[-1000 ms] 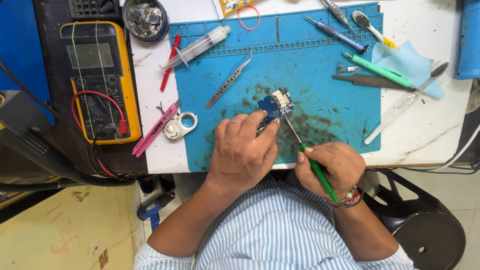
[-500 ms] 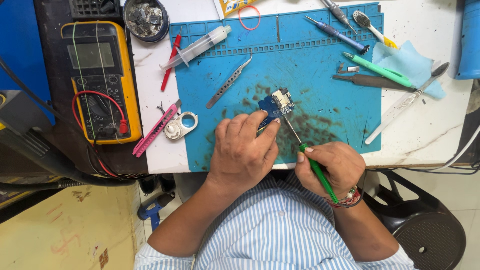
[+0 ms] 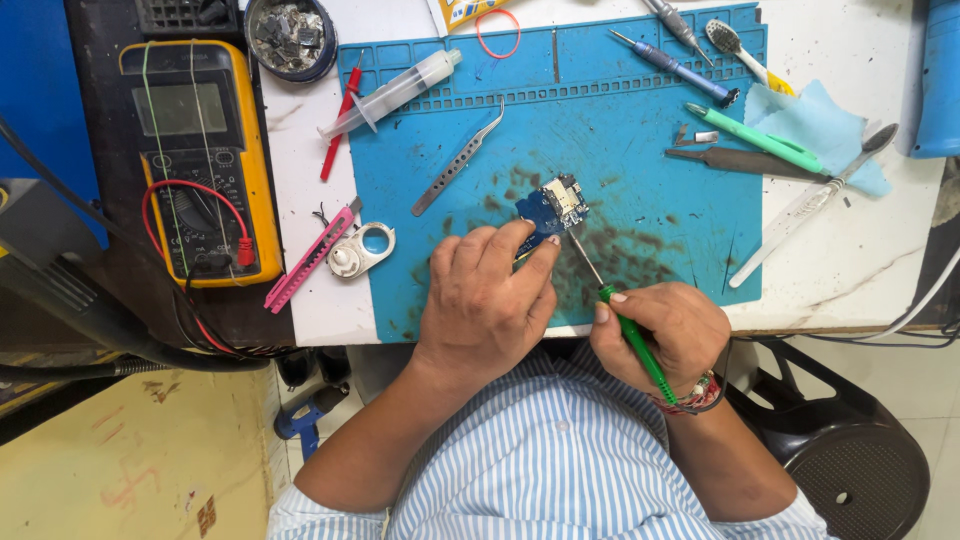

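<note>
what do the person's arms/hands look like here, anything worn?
Both hands are bare, no gloves. The left hand has nothing on its wrist. The right hand has a beaded bracelet in red and green at the wrist. The shirt is blue-and-white striped, sleeves rolled above the elbows.

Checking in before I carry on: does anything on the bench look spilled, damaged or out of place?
The blue mat carries dark smudged stains around the small circuit board, which the left hand steadies while the right hand works it with a green-handled screwdriver. Nothing looks spilled or broken.
</note>
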